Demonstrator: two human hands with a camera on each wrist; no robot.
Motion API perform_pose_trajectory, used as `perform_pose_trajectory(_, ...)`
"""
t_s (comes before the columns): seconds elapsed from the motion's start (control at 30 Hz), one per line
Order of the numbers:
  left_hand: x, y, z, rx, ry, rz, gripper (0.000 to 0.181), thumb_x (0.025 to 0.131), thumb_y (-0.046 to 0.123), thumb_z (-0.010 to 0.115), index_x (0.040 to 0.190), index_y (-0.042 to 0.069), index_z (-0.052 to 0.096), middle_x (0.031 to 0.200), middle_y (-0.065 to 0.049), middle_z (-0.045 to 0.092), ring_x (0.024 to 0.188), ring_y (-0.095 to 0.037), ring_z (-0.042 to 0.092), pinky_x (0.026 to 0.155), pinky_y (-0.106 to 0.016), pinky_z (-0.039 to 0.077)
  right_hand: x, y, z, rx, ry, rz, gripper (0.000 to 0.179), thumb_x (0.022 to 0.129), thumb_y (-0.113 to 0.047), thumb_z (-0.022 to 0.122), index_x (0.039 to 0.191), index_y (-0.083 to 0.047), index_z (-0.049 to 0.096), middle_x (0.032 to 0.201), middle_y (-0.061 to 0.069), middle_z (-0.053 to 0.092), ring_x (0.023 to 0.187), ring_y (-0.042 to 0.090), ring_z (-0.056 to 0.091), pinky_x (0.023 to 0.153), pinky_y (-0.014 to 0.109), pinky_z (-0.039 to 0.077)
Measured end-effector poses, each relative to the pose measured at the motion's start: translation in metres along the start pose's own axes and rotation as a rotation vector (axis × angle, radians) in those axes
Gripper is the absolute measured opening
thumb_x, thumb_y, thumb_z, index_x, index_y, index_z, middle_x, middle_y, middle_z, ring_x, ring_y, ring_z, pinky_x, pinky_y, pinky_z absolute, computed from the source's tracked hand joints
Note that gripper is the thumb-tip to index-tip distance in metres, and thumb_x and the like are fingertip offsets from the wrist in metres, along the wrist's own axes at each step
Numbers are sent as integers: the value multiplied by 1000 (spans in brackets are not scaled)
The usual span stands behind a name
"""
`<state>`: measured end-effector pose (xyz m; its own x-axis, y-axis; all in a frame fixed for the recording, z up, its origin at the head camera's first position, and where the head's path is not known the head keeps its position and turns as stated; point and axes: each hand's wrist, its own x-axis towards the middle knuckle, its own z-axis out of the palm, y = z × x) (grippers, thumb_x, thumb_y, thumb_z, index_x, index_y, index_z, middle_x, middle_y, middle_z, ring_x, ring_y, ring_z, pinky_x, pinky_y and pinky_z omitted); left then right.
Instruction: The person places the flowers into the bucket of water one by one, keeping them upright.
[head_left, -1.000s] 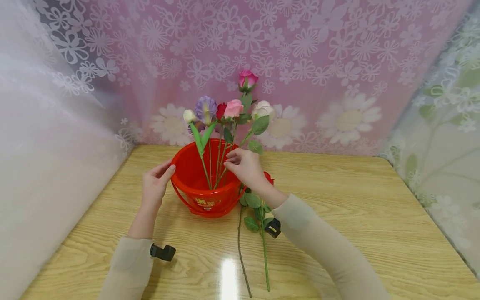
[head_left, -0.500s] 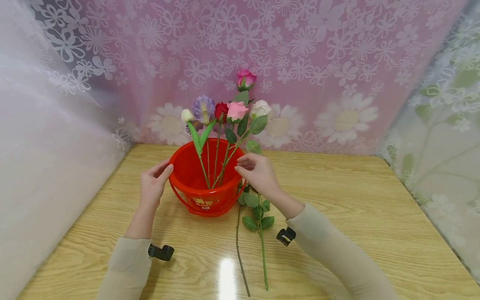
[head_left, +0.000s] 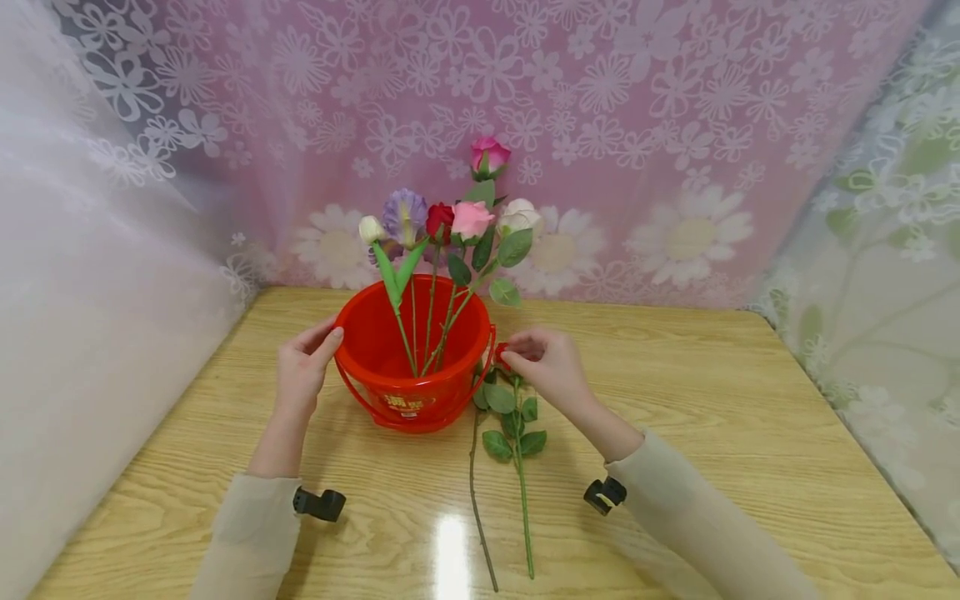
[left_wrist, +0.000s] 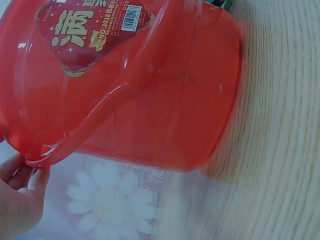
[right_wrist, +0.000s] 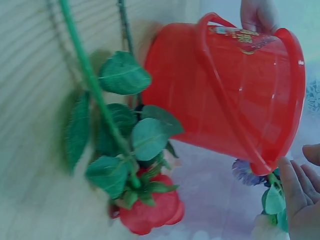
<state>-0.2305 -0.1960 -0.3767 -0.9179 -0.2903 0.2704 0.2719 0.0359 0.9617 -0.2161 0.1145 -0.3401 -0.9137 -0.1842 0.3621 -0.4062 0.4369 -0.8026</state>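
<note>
A red plastic bucket (head_left: 442, 407) stands on the table with several artificial flowers leaning in it: a white tulip (head_left: 371, 230), a purple flower (head_left: 405, 215), a red rose (head_left: 440, 222), a pink rose (head_left: 472, 219), a magenta rose (head_left: 490, 156) and a white rose (head_left: 519, 216). My left hand (head_left: 300, 371) pinches the bucket's left rim between thumb and fingers. Just right of the bucket, my right hand (head_left: 557, 371) holds nothing, its fingers slightly bent over a lying red rose (right_wrist: 152, 207). That rose's green stem (head_left: 525, 508) points toward me.
Beside the lying rose is another flower with a brown stem (head_left: 480, 525), its head hidden behind leaves and the bucket. The bucket's handle (left_wrist: 107, 102) hangs down at its front. A pink floral curtain (head_left: 637, 125) rises behind the wooden table (head_left: 697, 400).
My right hand has left the flowers inside the bucket and moved right and down, outside the rim, toward the lying red rose. The left hand keeps its hold on the rim.
</note>
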Motion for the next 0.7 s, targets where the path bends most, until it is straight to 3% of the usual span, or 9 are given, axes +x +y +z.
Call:
perform_pose_trajectory(0.23,2,-2,-1,23,9,-7,38,82,16,65,112,-6,58,94,5,62,85,-8,58,73,-16,47,-14,14,-5,9,-47,32,13,76,-3,68,87,4,65,81,13,65,69,20,62,60,26,51)
perform_pose_trajectory(0.47,1,-1,0,22,-3,-12,38,82,16,64,113,-6,58,94,4,62,86,-9,58,73,-17,48,-31,29,-5,-18,-109,123,12,76,-4,68,86,3,65,79,8,65,70,18,62,62,27,51)
perform_pose_trajectory(0.7,1,0,-1,45,-8,-36,40,82,19,64,115,-4,57,99,1,61,88,-9,57,73,-16,47,-51,48,-1,20,-199,237,17,76,-5,68,89,6,64,79,9,64,72,18,61,62,27,51)
